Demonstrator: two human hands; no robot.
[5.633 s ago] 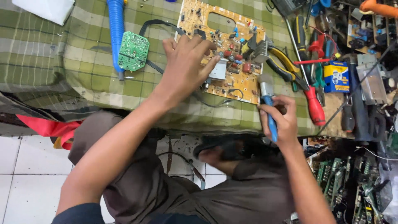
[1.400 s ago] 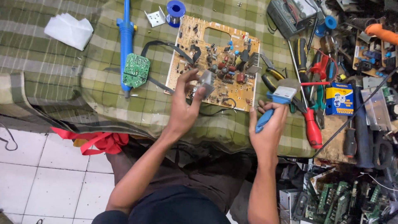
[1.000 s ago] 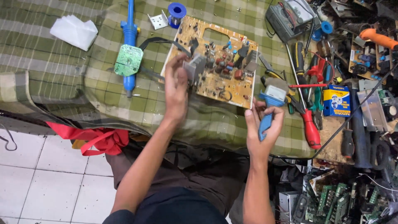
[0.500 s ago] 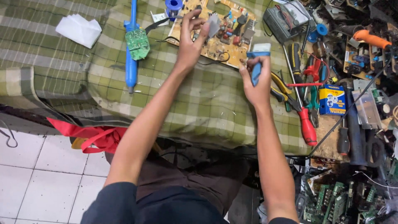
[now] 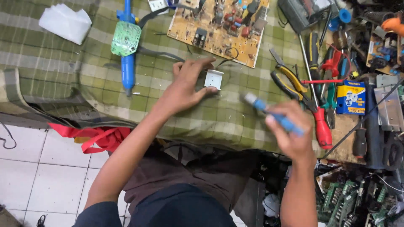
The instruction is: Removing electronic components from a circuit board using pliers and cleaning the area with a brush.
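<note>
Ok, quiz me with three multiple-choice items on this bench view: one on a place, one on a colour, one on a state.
1. Where is the small white part?
A. on the cloth by the left hand
B. on the floor
C. in the right hand

2. What colour is the handle of the tool in the right hand?
A. red
B. blue
C. yellow

3. How is the left hand?
A. in a fist
B. gripping pliers
C. open, fingers spread

Answers: 1 A, it lies at the fingertips; 2 B, blue handle shows; 3 C, it grips nothing.
</note>
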